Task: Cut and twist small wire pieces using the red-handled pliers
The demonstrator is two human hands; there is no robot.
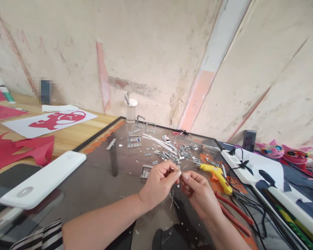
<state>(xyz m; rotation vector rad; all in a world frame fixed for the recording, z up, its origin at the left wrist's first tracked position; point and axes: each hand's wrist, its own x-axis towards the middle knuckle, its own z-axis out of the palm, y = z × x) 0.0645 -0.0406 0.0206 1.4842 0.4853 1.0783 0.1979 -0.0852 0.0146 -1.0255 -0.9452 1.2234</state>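
My left hand (160, 182) and my right hand (202, 194) meet above the dark glass tabletop (99, 205), thumb and forefinger pinched on each. Something tiny and thin seems to sit between the fingertips, too small to name. A small grey bench-like piece (145, 171) lies just beyond my left hand. Behind both hands spreads a loose pile of little grey parts (186, 152). A yellow hot glue gun (216, 171) rests past my right hand. Red-handled pliers (234, 213) lie beside my right forearm, partly hidden. Thin pale strands (174, 201) show below the fingers.
Several grey bench-like pieces (134, 141) and white strips (160, 143) lie farther back, near a lidded clear jar (131, 113). At left is a long white device (47, 178) and red cut-outs (45, 149). A power strip (238, 167) and black cables (250, 205) line the right side.
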